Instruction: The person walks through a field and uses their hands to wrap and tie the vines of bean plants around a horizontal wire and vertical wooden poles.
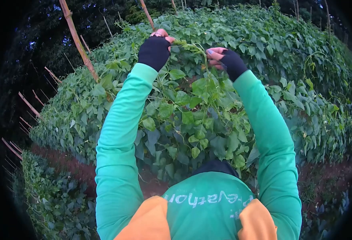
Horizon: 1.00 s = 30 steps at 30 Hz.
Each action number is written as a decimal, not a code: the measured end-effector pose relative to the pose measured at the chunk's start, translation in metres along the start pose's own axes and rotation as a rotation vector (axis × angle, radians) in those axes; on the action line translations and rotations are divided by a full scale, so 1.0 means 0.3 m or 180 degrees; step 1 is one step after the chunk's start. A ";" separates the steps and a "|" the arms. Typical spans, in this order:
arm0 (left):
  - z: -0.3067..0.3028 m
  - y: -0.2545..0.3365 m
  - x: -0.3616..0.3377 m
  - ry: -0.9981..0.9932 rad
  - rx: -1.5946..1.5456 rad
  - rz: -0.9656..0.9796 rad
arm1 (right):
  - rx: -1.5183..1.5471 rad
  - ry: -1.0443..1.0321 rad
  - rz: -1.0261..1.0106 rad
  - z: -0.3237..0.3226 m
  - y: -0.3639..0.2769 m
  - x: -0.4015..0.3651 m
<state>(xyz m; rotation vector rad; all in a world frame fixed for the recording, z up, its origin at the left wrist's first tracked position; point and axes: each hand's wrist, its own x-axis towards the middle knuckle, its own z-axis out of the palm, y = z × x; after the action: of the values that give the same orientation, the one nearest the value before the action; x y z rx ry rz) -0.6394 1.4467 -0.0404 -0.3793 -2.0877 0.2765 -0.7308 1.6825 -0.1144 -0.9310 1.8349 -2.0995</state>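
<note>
A leafy green vine stretches between my two raised hands, in front of a dense bank of climbing plants. My left hand, in a black fingerless glove, is closed around the vine's left end; a ring shows on one finger. At the other side my right hand, gloved the same way, pinches the vine where it bends downward, thumb and fingers together. Broad green leaves hang just below both hands. The exact grip of the left fingertips is partly hidden by the glove and hand.
Bamboo stakes lean among the plants at the left, one close to my left arm. Rows of foliage spread to the right and behind. Reddish soil runs between the rows, with another planted row at lower left.
</note>
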 end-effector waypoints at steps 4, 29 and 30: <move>0.031 -0.027 0.043 -0.0300 0.1155 0.0375 | -0.0510 0.0527 -0.1127 -0.076 -0.035 -0.261; -0.135 0.313 -0.270 -0.0297 -0.0044 -0.0630 | 0.0787 0.1584 0.1059 -0.500 0.345 -1.104; -0.165 0.387 -0.309 -0.0326 -0.0307 -0.0827 | 0.1223 0.1316 0.0671 -0.514 0.322 -1.118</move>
<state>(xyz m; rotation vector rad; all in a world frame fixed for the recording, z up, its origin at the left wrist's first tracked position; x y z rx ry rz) -0.5335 1.5215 -0.1277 -0.1497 -2.2283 0.0417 -0.5812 1.9679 -0.3187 -0.2147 1.5104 -2.5073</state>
